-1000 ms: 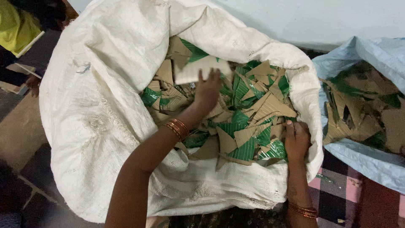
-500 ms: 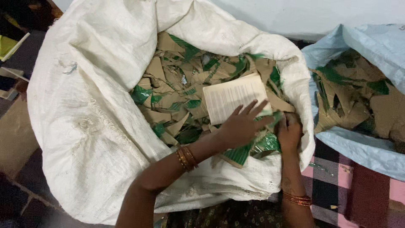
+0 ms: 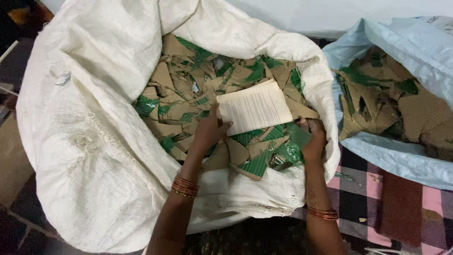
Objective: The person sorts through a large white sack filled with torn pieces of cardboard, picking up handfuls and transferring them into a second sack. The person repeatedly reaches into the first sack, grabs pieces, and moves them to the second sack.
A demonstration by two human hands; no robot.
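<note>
A big white woven sack lies open in front of me, filled with brown and green cardboard scraps. My left hand grips the left edge of a pale printed paper booklet lying on top of the scraps. My right hand is pushed into the scraps at the sack's right rim, fingers curled around green and brown pieces. Both wrists wear thin bangles.
A light blue sack with similar cardboard scraps stands to the right. A pink, black and grey chequered cloth lies under both sacks. A pale wall runs along the back.
My left hand pulled back from the far scraps toward me and took hold of the booklet, which has come fully into sight on top. My right hand stayed at the sack's right rim.
</note>
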